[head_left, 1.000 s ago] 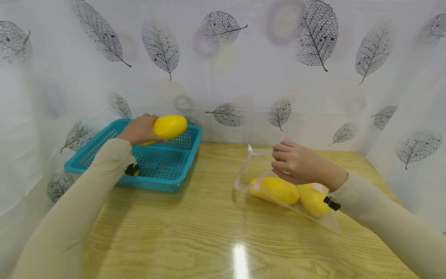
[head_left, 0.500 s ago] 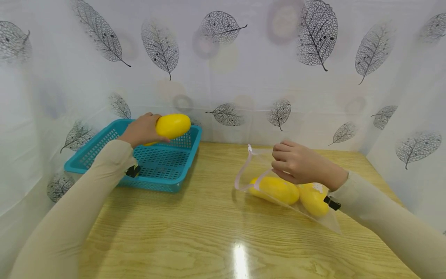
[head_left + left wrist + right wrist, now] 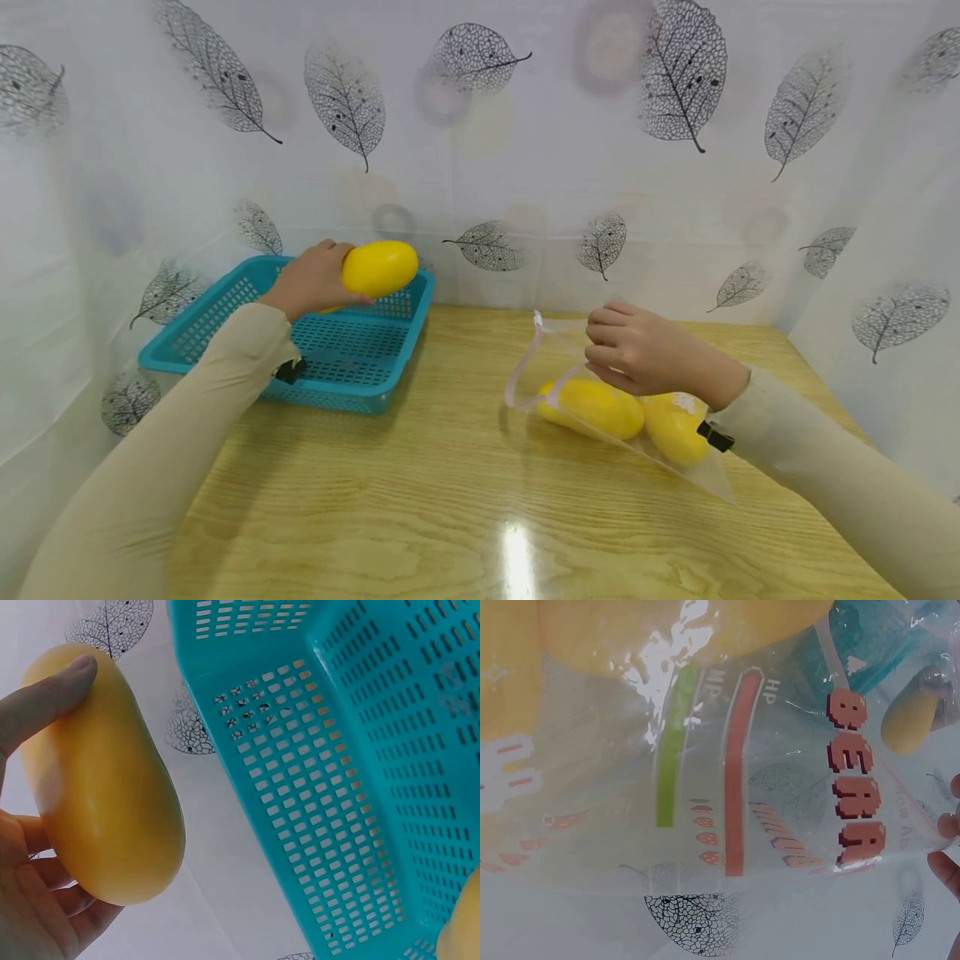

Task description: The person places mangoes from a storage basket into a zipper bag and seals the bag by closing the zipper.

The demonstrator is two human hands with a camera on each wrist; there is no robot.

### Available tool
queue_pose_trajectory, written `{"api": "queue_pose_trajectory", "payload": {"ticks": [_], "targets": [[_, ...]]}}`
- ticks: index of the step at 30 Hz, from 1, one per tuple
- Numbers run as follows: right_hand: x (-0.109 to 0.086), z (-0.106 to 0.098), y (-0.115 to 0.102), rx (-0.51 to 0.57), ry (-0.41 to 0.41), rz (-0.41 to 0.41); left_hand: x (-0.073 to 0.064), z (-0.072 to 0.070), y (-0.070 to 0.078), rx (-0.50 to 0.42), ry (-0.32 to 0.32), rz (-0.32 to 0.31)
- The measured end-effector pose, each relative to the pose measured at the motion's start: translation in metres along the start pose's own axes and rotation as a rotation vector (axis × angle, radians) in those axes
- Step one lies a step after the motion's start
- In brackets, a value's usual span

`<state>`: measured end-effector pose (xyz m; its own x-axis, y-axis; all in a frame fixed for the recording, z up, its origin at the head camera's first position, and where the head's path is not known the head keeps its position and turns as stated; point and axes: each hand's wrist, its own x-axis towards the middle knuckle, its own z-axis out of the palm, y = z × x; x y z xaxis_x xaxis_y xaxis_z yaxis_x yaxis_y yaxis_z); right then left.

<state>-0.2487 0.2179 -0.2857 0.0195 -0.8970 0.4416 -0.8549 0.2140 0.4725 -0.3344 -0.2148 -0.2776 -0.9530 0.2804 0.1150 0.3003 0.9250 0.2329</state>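
Observation:
My left hand [image 3: 315,279] grips a smooth yellow mango [image 3: 381,268], raised over the back of the blue plastic basket [image 3: 397,379]. In the left wrist view the thumb lies across the mango's upper end, with fingers curled beneath. Part of another yellow mango [image 3: 461,926] shows inside the basket. On the right, my right hand [image 3: 633,350] pinches the upper edge of a clear zip bag [image 3: 787,825], whose pink-trimmed mouth gapes to the left. Two yellow mangoes, a left one [image 3: 600,410] and a right one [image 3: 675,429], lie in the bag on the table.
The wood-grain table [image 3: 420,500] stretches between basket and bag. Behind and at both sides hangs a white curtain [image 3: 487,167] printed with dark leaves. The basket stands at the back left, close to that curtain.
My left hand has moved slightly right and up with the mango. The yellow seen near the left wrist by the basket's front wall is now covered. My right hand and the bag have stayed put.

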Motion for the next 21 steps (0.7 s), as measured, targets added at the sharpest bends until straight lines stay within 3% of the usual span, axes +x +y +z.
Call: {"api": "queue_pose_trajectory", "payload": {"ticks": [9,21], "targets": [[-0.001,0.001,0.0,0.007,-0.008,0.004,0.0,0.0,0.004,-0.001,0.021,-0.01],[-0.002,0.002,0.001,0.004,-0.012,0.004,-0.003,0.0,0.02,-0.043,0.037,-0.001]]}}
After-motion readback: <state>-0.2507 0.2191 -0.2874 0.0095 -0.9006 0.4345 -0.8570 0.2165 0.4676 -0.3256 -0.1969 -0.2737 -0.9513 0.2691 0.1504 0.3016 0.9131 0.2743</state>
